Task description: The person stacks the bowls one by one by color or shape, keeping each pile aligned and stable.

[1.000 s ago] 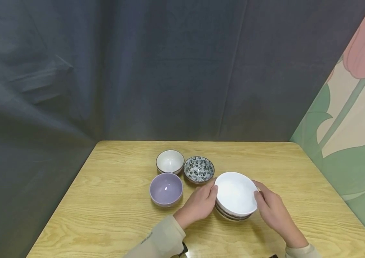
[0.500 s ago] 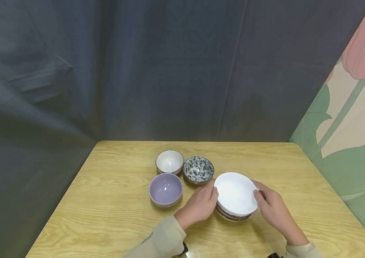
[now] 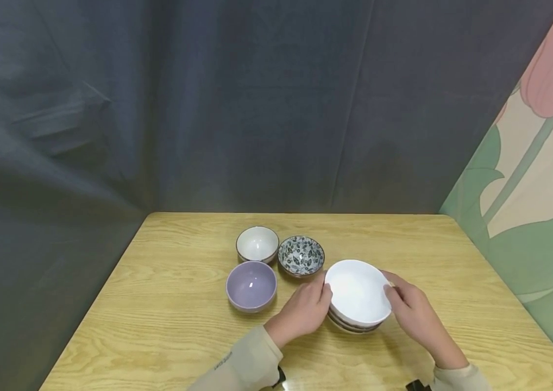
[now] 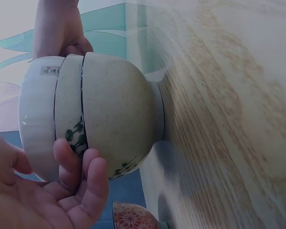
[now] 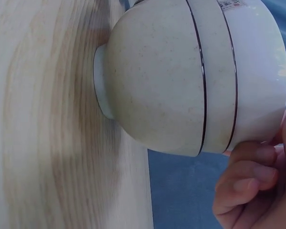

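A stack of bowls stands on the right half of the wooden table (image 3: 169, 331). On top is a plain white bowl (image 3: 357, 293); beneath it are cream bowls (image 4: 117, 105) with dark rims and green leaf sprigs, the lowest one's foot right at the wood. My left hand (image 3: 303, 309) grips the stack's left side, thumb at the white rim, fingertips (image 4: 96, 171) against the cream walls. On the opposite side my right hand (image 3: 413, 315) holds the white bowl's rim between thumb and curled fingers (image 5: 245, 188).
Left of the stack sit a purple bowl (image 3: 251, 288), a white bowl with a dark rim (image 3: 257, 244) and a leaf-patterned bowl (image 3: 301, 257), close together. A dark curtain (image 3: 257, 108) hangs behind the table, and a tulip-printed cloth (image 3: 540, 217) on the right.
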A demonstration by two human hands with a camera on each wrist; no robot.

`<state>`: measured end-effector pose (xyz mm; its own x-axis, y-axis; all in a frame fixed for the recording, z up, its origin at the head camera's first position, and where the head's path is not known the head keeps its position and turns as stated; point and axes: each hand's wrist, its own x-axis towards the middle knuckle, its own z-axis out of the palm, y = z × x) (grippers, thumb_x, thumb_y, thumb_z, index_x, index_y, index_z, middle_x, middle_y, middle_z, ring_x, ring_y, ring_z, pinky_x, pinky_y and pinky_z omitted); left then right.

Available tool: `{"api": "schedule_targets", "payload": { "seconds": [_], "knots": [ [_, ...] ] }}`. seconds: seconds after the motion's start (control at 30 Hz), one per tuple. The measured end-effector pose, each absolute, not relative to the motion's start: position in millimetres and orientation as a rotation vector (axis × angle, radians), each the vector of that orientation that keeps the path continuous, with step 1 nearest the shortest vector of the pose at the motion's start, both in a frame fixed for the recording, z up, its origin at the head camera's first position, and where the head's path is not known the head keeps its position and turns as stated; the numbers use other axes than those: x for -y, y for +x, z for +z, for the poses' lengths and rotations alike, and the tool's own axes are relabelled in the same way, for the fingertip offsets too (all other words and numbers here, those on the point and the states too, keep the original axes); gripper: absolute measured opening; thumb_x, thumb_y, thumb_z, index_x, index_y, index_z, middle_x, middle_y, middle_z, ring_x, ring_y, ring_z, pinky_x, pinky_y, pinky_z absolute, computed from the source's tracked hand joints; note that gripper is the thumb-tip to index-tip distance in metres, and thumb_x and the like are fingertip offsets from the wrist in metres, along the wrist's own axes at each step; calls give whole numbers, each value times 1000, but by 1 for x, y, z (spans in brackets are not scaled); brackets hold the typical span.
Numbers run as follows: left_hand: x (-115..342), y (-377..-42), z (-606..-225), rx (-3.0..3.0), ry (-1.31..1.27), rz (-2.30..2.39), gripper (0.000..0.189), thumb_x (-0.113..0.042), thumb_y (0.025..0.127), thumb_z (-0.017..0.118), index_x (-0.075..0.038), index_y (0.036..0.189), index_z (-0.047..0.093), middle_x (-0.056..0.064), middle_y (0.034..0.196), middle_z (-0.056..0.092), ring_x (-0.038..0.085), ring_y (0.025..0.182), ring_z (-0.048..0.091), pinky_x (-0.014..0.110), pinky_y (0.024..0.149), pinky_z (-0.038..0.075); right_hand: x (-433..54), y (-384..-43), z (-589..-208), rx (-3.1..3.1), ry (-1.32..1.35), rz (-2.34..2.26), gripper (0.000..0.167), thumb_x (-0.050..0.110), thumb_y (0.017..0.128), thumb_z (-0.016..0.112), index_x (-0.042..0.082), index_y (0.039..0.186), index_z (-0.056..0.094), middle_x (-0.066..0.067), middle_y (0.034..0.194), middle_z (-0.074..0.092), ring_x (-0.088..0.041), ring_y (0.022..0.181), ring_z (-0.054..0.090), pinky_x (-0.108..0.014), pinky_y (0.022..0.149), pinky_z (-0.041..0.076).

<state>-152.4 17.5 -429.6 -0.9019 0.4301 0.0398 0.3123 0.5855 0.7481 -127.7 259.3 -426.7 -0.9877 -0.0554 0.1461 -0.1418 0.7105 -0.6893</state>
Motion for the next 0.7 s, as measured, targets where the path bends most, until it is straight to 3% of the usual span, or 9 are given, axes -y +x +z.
{"api": "schedule_targets", "payload": {
  "seconds": [0.2,0.4,0.7],
  "knots": [
    [-16,-153,-431,-2593,575,1258,54,-36,110,27,-7,155,35,11,153,45,27,141,43,43,115,35,-260,-129,-425,2840,128,1121,44,24,107,43,-3,141,51,-12,89,70,-15,72,56,-26,58,46],
    [-17,-153,-432,-2566,573,1292,55,-37,110,25,-6,155,33,11,156,42,27,142,40,43,116,33,-261,-129,-424,2850,133,1117,44,21,108,39,-4,142,50,-13,97,71,-16,72,55,-27,58,45],
    [-20,-156,-434,-2574,578,1289,55,-37,110,25,-8,156,34,8,156,41,26,143,40,42,117,33,-262,-130,-423,2866,102,1123,45,24,108,37,-3,143,48,-4,73,56,-14,57,45,-28,50,40]
  ]
}}
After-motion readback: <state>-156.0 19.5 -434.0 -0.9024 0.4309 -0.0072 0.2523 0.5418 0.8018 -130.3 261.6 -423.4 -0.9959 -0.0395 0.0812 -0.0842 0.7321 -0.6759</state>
